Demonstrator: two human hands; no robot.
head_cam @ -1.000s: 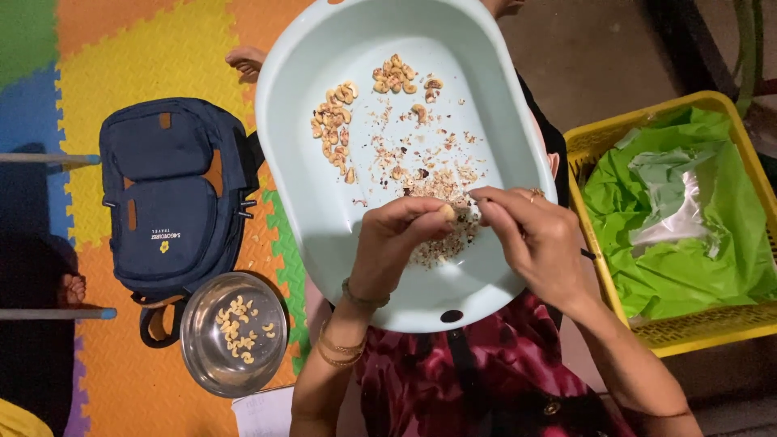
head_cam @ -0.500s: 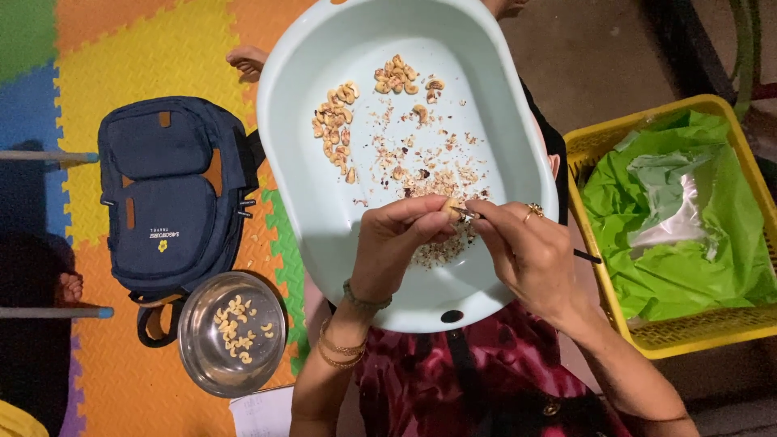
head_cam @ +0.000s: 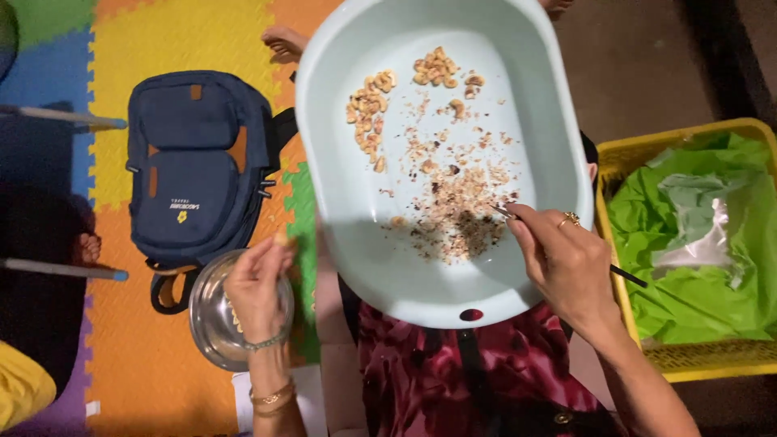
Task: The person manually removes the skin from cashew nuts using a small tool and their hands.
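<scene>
Left hand (head_cam: 257, 293) pinches a nut (head_cam: 282, 239) over the bowl (head_cam: 212, 324), right (head_cam: 566, 263) grips a pick (head_cam: 503, 211); released off-centre, it could bounce out.

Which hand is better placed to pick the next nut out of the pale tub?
Probably the right hand: it rests over the tub's rim beside the husk scraps, holding a thin pick. The left hand is off over the steel bowl, pinching a nut.

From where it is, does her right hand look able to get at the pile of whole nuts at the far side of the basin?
Probably yes: the right hand is already over the basin, and only scattered husk bits lie between it and the nuts.
</scene>
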